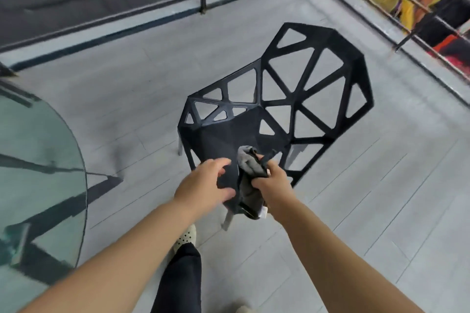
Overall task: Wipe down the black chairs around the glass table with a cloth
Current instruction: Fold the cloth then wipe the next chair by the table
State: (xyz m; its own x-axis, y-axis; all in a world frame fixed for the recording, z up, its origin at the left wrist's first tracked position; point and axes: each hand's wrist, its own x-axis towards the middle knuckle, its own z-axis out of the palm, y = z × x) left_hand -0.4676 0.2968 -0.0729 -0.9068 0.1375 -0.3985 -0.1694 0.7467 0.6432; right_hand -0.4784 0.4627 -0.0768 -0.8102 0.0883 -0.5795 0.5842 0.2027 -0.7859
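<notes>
Head view: the black chair [218, 140] stands in the middle, the glass table [38, 160] at nine o'clock. The right hand [270, 180] squeezes the grey cloth [248, 162] over the seat; the left hand [203, 183] is open beside it. The bunched cloth could snag in the holes.

You can read no text, number or brand anywhere here. The small white tag [264, 211] on the cloth [248, 164] is too blurred to make out.
</notes>
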